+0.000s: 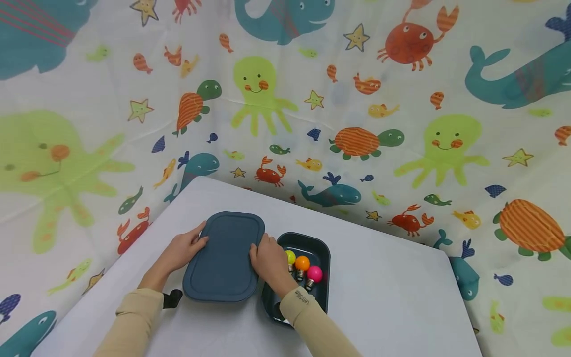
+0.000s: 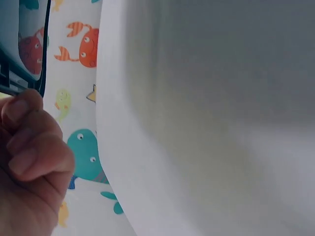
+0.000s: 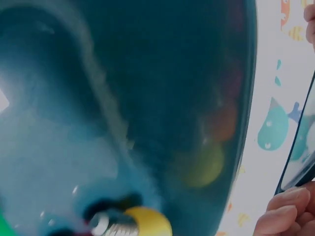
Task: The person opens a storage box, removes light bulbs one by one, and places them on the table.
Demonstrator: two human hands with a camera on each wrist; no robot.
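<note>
A dark blue-grey lid (image 1: 224, 258) with rounded corners is held tilted above the table. My left hand (image 1: 185, 246) grips its left edge, the thumb over the top face; in the left wrist view that hand's curled fingers (image 2: 37, 152) meet the lid's rim. On the opposite edge, my right hand (image 1: 271, 263) pinches the lid. Beneath the right forearm stands a dark box (image 1: 327, 248), partly covered by hand and sleeve. Inside lie toy-like light bulbs: a yellow-green bulb (image 1: 291, 257), an orange bulb (image 1: 302, 263) and a pink bulb (image 1: 314, 273). The right wrist view shows a yellow bulb (image 3: 150, 223) close up.
A white table (image 1: 392, 292) carries the box and extends to its right. Behind and to the left hangs a white cloth (image 1: 312, 124) printed with sea animals. A black strap end (image 1: 172, 299) sticks out at the left cuff.
</note>
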